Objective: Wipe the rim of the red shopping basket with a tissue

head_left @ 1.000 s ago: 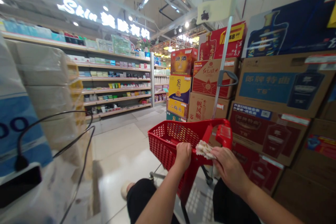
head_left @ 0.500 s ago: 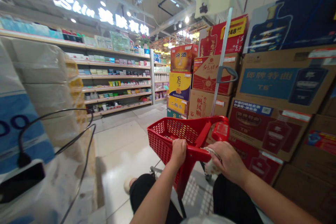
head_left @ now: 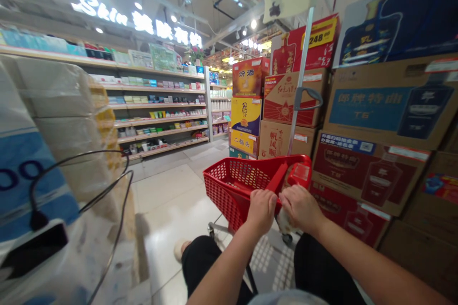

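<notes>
A red plastic shopping cart (head_left: 229, 202) with a latticed basket stands right in front of my knees. My left hand (head_left: 262, 210) is closed over the near rim of the cart, knuckles up. Close beside it, my right hand (head_left: 301, 208) is curled at the same rim, its fingertips partly hidden. A pale patterned piece of what looks like cloth (head_left: 285, 223) shows beneath my right hand; whether the fingers grip it too is hidden. Just beyond that hand is a red cart part (head_left: 299, 174) with a pale label.
Stacked liquor cartons (head_left: 382, 112) rise close on the right. A pole (head_left: 302, 74) with a pale flag stands behind the cart. Wrapped packs (head_left: 66, 138) and a black cable (head_left: 123, 200) are on the left. Shelves (head_left: 164, 109) of small goods stand ahead beyond the tiled floor (head_left: 162, 195).
My left hand has slid right along the cart rim, up to my right hand. The right hand has shifted slightly left, and less of the patterned piece shows. The view has moved a little.
</notes>
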`<state>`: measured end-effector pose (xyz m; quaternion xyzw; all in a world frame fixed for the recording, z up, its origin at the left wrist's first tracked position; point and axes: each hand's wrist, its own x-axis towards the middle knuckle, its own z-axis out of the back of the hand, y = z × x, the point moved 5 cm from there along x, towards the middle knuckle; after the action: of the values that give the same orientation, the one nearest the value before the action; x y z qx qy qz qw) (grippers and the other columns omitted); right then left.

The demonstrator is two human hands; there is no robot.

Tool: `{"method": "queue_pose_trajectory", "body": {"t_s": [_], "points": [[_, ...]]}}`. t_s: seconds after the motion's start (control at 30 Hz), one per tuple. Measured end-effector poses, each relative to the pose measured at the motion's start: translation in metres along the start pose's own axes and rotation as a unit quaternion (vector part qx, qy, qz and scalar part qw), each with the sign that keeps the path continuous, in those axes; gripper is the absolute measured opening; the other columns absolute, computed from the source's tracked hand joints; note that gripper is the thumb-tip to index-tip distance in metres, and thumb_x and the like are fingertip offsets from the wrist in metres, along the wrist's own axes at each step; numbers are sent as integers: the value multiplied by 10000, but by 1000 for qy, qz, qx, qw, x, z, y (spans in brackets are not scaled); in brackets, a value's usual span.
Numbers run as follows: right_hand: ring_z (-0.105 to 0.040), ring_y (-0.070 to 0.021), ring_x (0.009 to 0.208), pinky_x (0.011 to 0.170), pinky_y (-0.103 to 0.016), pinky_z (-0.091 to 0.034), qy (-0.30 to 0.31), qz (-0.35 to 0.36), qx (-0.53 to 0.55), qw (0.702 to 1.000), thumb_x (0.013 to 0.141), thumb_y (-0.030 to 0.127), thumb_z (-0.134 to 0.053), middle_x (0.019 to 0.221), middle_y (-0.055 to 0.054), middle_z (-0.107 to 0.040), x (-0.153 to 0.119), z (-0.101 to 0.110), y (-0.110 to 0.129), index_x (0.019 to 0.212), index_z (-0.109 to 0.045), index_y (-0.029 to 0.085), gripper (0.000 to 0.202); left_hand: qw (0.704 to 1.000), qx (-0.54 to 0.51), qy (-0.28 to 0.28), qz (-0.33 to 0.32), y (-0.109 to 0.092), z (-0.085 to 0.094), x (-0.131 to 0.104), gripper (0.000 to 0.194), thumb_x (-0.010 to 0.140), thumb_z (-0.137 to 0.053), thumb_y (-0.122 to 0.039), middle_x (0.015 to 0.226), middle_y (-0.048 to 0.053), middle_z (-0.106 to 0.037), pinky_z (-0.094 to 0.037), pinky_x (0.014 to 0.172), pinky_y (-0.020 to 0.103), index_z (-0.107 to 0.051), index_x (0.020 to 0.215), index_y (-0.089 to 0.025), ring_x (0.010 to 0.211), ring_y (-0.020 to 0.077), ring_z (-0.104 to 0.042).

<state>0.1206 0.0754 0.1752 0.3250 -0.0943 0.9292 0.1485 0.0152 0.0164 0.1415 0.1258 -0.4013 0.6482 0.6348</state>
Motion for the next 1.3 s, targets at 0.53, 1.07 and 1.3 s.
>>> {"method": "queue_pose_trajectory", "body": {"t_s": [0.53,1.07,1.3], "points": [[-614,-183,692,611,-277,-325,235,-12,-8,972,892,324,-375,755,-56,-703,32,-7,17,686,-671,201,381,993,-13,-116,6,11,14,-24,390,939,-194,-228,687,25,-540,-337,799,369,-475,669,-199,706,166,-475],[-501,-196,834,827,-339,-324,-72,12,44,996,945,276,-286,813,-69,-595,-2,-10,41,821,-579,168,335,988,-102,-110,27,53,21,-10,398,928,-185,-259,689,35,-558,-388,818,360,-454,639,-209,720,171,-506],[-577,-188,672,633,-309,-340,137,-51,-30,989,930,327,-314,752,-79,-665,42,-20,44,748,-622,181,387,986,-113,-114,34,64,22,-8,396,932,-178,-288,705,45,-556,-420,798,353,-444,649,-212,739,178,-521]]}}
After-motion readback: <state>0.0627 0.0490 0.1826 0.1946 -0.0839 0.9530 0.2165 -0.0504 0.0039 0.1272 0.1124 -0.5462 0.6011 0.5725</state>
